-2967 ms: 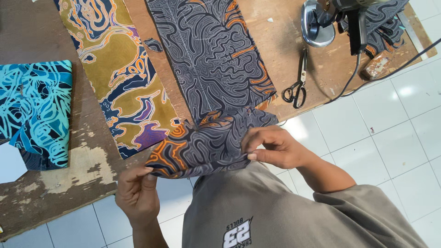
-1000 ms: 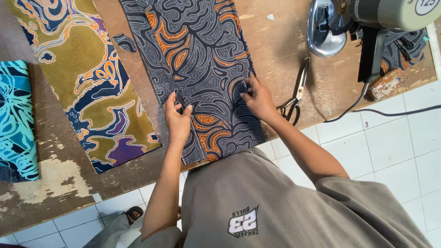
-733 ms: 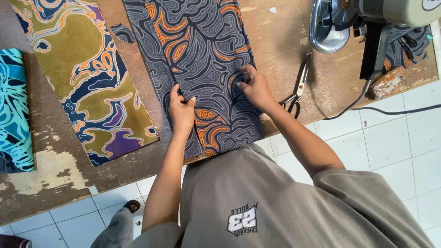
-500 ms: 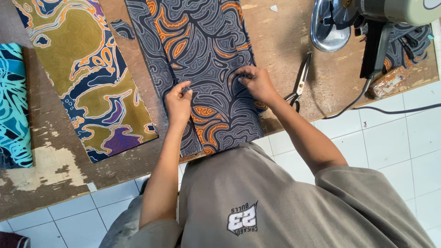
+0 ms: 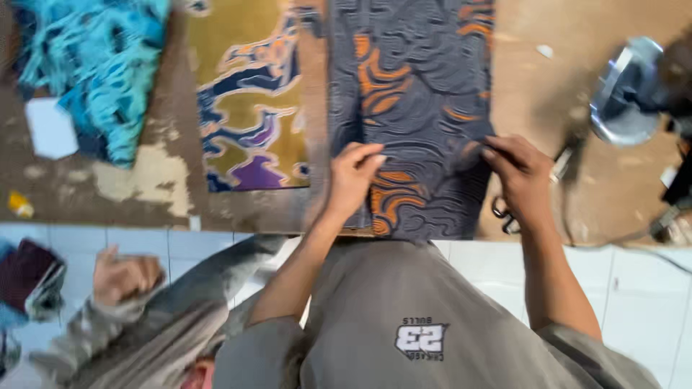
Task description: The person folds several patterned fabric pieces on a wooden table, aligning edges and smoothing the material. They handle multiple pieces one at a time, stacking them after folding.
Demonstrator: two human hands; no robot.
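- Fabric panel, grey (image 5: 418, 94), swirled line print with orange patches: lies flat on the wooden table (image 5: 562, 86), lengthwise away from the person, near end at the table's front edge.
- Left hand (image 5: 351, 176): fingers curled, tips pinching the panel's left edge; blur hides how firm the pinch is.
- Right hand (image 5: 520, 176): fingers bent, tips pinching the right edge, level with the left.
- Handling, as judged: thin, soft and light; would sag and crease if lifted at one point, so best taken at both side edges and kept taut.
- Olive and purple panel (image 5: 252, 108): just beside, to the left.
- Turquoise fabric (image 5: 101, 65): further left.
- Scissors (image 5: 504, 212): mostly hidden behind the right wrist.
- Metal machine part (image 5: 623, 94): far right, blurred.
- Another person's hand (image 5: 122, 277): lower left, apart.
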